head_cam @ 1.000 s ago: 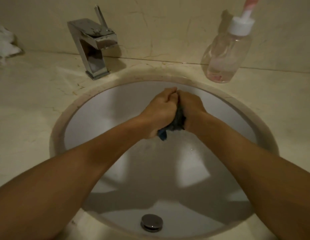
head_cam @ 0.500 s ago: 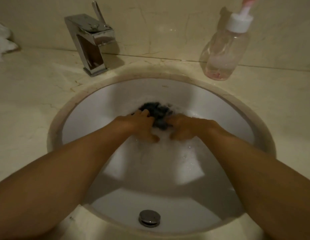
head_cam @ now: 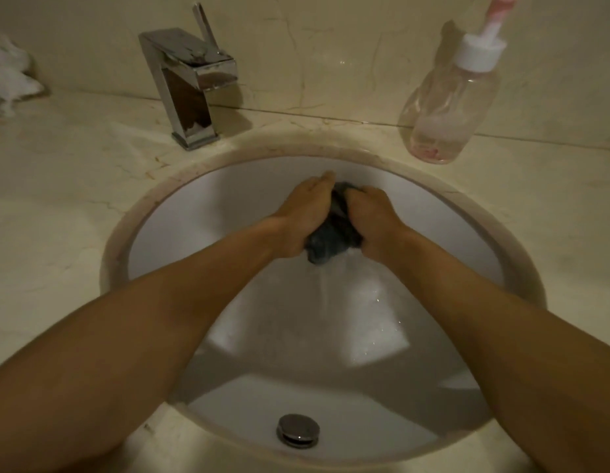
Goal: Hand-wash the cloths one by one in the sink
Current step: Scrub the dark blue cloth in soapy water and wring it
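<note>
a left hand (head_cam: 303, 216) and a right hand (head_cam: 375, 223) squeeze a dark cloth (head_cam: 334, 237) between them over the back half of the sink (head_cam: 194, 206), and water runs from it into the sink. the left fingers (head_cam: 322, 180) lie pressed together along the cloth, wrapping it; the right fingers (head_cam: 366, 192) curl round it. behind the sink on the table (head_cam: 57, 186) stand a faucet (head_cam: 191, 87) and a pump bottle (head_cam: 446, 107).

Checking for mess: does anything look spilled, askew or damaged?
Nothing stands out. The left hand and right hand squeeze the dark blue cloth over the white round sink; the clear plastic pump bottle and chrome tap stand upright.
</note>
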Motion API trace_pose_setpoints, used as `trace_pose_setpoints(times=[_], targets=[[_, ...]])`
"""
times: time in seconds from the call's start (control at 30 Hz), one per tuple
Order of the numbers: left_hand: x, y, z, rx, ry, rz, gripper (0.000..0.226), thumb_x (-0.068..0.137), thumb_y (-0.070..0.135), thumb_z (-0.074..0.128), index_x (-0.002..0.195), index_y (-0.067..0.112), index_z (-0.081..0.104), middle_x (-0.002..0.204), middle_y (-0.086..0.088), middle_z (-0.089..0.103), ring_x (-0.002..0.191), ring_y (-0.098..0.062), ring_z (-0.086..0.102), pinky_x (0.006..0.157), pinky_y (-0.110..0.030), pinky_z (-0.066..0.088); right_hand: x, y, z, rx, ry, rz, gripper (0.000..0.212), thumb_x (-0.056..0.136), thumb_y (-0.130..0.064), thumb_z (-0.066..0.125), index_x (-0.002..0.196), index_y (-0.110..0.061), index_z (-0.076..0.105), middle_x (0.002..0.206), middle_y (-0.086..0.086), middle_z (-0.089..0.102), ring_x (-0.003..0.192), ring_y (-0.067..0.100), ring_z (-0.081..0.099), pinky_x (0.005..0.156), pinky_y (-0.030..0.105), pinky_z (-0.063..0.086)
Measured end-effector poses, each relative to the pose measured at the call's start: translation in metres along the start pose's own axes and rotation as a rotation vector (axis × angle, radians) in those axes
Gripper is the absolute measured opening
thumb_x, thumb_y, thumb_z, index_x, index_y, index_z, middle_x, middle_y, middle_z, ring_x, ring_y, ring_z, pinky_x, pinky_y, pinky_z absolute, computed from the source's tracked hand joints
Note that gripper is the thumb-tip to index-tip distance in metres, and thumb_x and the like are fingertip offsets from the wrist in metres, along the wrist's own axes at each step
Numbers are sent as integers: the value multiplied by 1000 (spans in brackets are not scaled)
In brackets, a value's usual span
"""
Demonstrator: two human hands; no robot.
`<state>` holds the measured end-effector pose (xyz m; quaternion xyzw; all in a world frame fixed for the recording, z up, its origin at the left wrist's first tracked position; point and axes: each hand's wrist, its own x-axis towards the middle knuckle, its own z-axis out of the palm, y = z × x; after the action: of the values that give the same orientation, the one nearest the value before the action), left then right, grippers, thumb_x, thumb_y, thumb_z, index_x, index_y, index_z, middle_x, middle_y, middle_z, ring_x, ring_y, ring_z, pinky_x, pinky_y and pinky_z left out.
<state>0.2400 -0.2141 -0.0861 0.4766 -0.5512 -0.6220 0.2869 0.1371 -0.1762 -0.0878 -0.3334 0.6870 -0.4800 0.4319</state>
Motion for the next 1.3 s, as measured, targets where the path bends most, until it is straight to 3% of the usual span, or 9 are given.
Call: trace_pose_setpoints(times=[0.17, 0.47, 0.63, 0.7, 0.8, 0.93, 1.07, 1.13, 1.3], targets=[[1, 2, -20, -86, 205, 24, 32, 104, 11, 39, 88, 2, 65, 55, -1, 64, 51, -14, 64, 44, -23, 49, -36, -5, 38, -47, -89, -50, 19, 110, -33, 40, 114, -20, 53, 91, 11, 70, 72, 27, 71, 51, 32, 55], [-16, 17, 2, 16, 176, 78, 39, 107, 23, 37, 127, -5, 55, 124, -30, 61, 110, -45, 61, 85, -46, 56, -30, -3, 49, 36, 135, 39, 27, 108, -32, 43, 109, -14, 64, 83, 10, 65, 68, 25, 65, 44, 26, 48], [-22, 20, 9, -164, 167, -54, 29, 109, 21, 36, 102, 6, 60, 86, -14, 67, 77, -26, 72, 58, -31, 58, -20, -14, 25, 56, 164, 0, 34, 110, -32, 40, 97, -14, 66, 91, 10, 72, 80, 26, 72, 55, 29, 57], [-25, 16, 27, -100, 75, -15, 30, 109, 20, 33, 95, 9, 58, 87, -14, 63, 83, -27, 70, 71, -36, 60, -13, -15, 14, 213, 175, 82, 33, 108, -26, 44, 98, -7, 69, 96, 17, 74, 90, 32, 73, 80, 42, 63], [-14, 13, 22, 65, 153, 58, 29, 108, 19, 33, 97, 15, 60, 103, -10, 65, 100, -30, 66, 89, -42, 56, -20, -5, 17, 255, 79, 223, 40, 110, -31, 40, 96, -5, 68, 84, 17, 72, 77, 31, 71, 54, 28, 57], [9, 8, -20, 377, 201, 92, 35, 107, 23, 37, 101, -2, 61, 105, -19, 63, 93, -34, 61, 86, -42, 51, -31, -12, 26, -270, -145, 204, 37, 108, -36, 48, 106, -3, 66, 77, 12, 61, 54, 20, 48, 39, 18, 34], [9, -10, -45, 1227, 36, 43, 34, 107, 33, 43, 110, 4, 61, 116, -17, 63, 97, -34, 60, 80, -35, 43, -12, -8, -4, -1006, -244, 35, 49, 103, -35, 59, 141, -6, 51, 124, 14, 61, 104, 31, 62, 78, 30, 51], [11, -19, -48, 1350, -21, 77, 28, 101, 27, 56, 119, 4, 59, 122, -17, 60, 106, -35, 60, 87, -40, 48, -5, -1, -18, -1217, -200, -127, 59, 103, -31, 58, 153, -8, 36, 148, 16, 48, 131, 36, 51, 105, 41, 46], [10, -21, -38, 1347, -310, 117, 30, 98, 29, 56, 72, 15, 52, 79, -13, 57, 64, -24, 52, 72, -46, 52, 2, 27, -12, -1327, -610, -180, 46, 95, -25, 57, 141, -23, 56, 141, 8, 59, 131, 32, 55, 108, 47, 47]])
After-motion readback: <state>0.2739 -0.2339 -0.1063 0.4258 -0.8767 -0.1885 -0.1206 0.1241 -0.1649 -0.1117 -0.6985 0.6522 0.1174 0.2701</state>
